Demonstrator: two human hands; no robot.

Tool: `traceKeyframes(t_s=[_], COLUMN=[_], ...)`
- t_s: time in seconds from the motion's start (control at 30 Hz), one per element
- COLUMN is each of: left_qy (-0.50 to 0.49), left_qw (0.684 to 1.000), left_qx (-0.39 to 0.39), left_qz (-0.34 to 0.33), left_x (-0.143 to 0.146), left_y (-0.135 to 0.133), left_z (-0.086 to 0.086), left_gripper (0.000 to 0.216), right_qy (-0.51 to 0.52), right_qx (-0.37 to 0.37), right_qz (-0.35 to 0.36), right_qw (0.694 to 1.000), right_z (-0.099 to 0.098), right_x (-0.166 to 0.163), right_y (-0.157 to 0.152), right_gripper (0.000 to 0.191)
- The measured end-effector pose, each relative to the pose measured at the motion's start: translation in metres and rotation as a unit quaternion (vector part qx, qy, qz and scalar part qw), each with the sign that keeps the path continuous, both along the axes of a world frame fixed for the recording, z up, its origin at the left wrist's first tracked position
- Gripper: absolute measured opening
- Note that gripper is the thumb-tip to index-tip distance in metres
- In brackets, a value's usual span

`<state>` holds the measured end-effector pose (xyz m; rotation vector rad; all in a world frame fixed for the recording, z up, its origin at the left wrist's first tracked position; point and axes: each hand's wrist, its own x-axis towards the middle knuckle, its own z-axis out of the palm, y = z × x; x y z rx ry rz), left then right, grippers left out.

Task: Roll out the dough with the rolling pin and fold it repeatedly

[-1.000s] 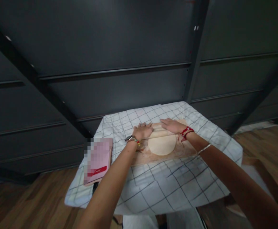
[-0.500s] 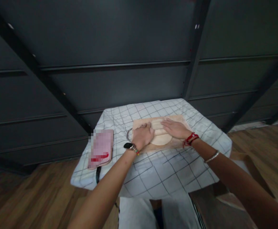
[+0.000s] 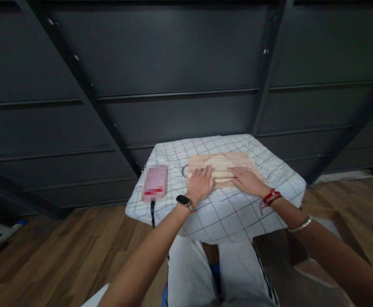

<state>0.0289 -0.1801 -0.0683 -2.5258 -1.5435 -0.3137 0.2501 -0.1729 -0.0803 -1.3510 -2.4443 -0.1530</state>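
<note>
A wooden board [image 3: 241, 159] lies on a small table covered with a white checked cloth [image 3: 225, 213]. A flat pale round of dough [image 3: 219, 160] rests on the board. Across the board's near edge lies a pale rolling pin [image 3: 221, 174]. My left hand [image 3: 200, 184] presses flat on the pin's left end, fingers stretched out. My right hand [image 3: 246, 181] lies flat on its right end, fingers also extended. The left wrist wears a black watch, the right wrist red threads and a metal bangle.
A pink flat object [image 3: 155, 182], blurred out, lies on the cloth left of the board. A metal ring [image 3: 184, 170] peeks out at the board's left edge. Dark metal shelving [image 3: 180, 85] stands behind the table. Wooden floor surrounds it; my legs are below.
Both hands have drawn the rolling pin back over the dough, from the board's far side to its near edge. The camera has pulled back and the table looks smaller.
</note>
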Motion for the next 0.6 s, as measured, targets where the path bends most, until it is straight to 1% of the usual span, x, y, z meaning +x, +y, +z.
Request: traceKeyframes(t_s=[0.1, 0.17, 0.23, 0.33, 0.4, 0.47, 0.53, 0.6], left_qy=[0.005, 0.003, -0.002, -0.025, -0.044, -0.053, -0.055, -0.062], left_qw=[0.999, 0.999, 0.998, 0.998, 0.998, 0.998, 0.998, 0.997], left_qx=[-0.007, -0.014, -0.018, -0.006, -0.009, -0.023, -0.035, -0.038], left_qz=[-0.034, -0.053, -0.06, -0.059, -0.052, -0.032, -0.008, 0.016], left_x=[-0.008, -0.011, -0.012, -0.01, -0.006, -0.003, -0.001, 0.0], left_y=[0.005, 0.011, 0.019, 0.034, 0.046, 0.058, 0.07, 0.08], left_z=[-0.001, 0.001, 0.006, 0.018, 0.027, 0.03, 0.027, 0.019], left_gripper=[0.051, 0.05, 0.05, 0.051, 0.052, 0.053, 0.053, 0.053], right_qy=[0.003, 0.003, 0.005, 0.027, 0.057, 0.08, 0.089, 0.091], right_qx=[0.006, 0.01, 0.029, 0.054, 0.031, -0.018, -0.075, -0.118], right_qz=[0.029, 0.053, 0.068, 0.09, 0.112, 0.127, 0.129, 0.129], right_qw=[1.0, 0.999, 0.997, 0.994, 0.992, 0.989, 0.985, 0.98], right_z=[0.0, 0.005, 0.015, 0.034, 0.043, 0.047, 0.045, 0.041], right_x=[0.006, 0.01, 0.014, 0.025, 0.032, 0.036, 0.037, 0.035], right_y=[0.0, 0.004, 0.013, 0.031, 0.044, 0.056, 0.065, 0.073], right_gripper=[0.041, 0.038, 0.035, 0.034, 0.032, 0.031, 0.03, 0.031])
